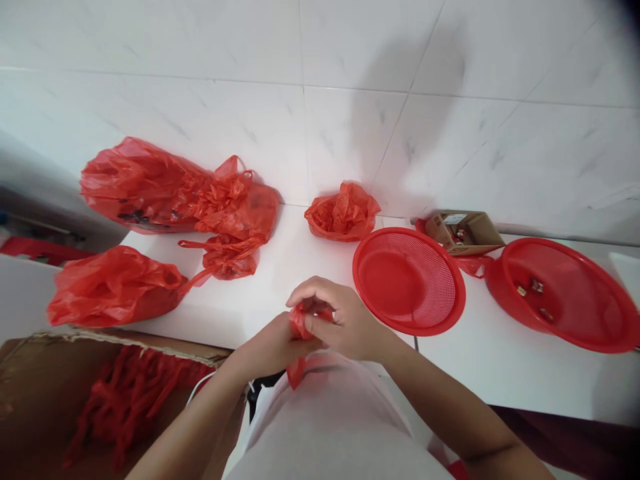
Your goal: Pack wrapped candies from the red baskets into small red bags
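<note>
Close in front of my body, both hands meet around a crumpled red plastic bag (297,372). My left hand (283,340) is wrapped round it, with a loose end hanging below the fist. Curled over from the right, my right hand (345,317) has its thumb and fingers bent at the top of the same red plastic. Much of the bag is hidden inside the hands. Just beyond them on the right is a red mesh basket (409,280), with no items visible inside.
Filled red bags (145,187) and another bag (115,287) lie left; a small one (344,212) sits by the wall. A small cardboard box (483,230) and red basin (590,287) holding several small pieces stand right. Below left, a large carton (30,373) contains red bags.
</note>
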`<act>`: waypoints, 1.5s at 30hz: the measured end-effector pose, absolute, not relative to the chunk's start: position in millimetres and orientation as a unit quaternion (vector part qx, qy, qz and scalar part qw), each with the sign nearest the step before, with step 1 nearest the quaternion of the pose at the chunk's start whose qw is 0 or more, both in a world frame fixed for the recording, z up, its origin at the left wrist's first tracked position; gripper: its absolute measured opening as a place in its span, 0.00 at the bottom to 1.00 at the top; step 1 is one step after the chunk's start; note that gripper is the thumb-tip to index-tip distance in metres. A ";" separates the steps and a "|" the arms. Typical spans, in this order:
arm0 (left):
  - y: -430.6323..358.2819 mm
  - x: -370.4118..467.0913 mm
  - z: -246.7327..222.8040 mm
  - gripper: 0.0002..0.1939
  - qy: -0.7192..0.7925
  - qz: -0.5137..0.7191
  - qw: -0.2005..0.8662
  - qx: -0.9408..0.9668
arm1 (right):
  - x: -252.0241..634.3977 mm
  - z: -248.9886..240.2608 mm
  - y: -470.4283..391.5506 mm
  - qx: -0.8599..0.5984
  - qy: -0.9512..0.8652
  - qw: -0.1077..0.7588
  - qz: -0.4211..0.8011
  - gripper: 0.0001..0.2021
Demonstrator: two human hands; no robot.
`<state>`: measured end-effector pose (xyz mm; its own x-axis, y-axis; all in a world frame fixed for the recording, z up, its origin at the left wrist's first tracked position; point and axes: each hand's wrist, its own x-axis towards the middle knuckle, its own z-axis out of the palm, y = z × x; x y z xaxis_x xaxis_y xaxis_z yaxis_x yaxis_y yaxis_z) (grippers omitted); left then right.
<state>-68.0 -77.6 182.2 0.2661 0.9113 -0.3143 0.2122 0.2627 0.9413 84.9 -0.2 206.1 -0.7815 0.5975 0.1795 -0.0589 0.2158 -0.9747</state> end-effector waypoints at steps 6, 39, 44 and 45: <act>-72.6 -75.9 170.8 0.19 0.547 0.348 0.648 0.399 | 94.6 168.3 14.9 -0.253 -0.735 0.247 0.579 0.15; -79.7 -72.8 142.9 0.12 0.620 0.330 0.257 0.664 | 113.3 132.5 -3.9 -0.305 -0.581 0.200 0.727 0.04; -80.4 -68.5 141.7 0.14 0.618 0.328 0.246 0.671 | 105.2 129.8 -8.5 -0.284 -0.588 0.176 0.736 0.06; -80.1 -67.5 141.4 0.14 0.618 0.329 0.247 0.670 | 103.7 129.3 -8.8 -0.287 -0.607 0.176 0.720 0.05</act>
<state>-67.5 -80.1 141.4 0.0193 0.9905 0.1359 0.6649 -0.1142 0.7381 103.7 -8.8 129.3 -0.7734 0.6020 -0.1987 0.0940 -0.2011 -0.9750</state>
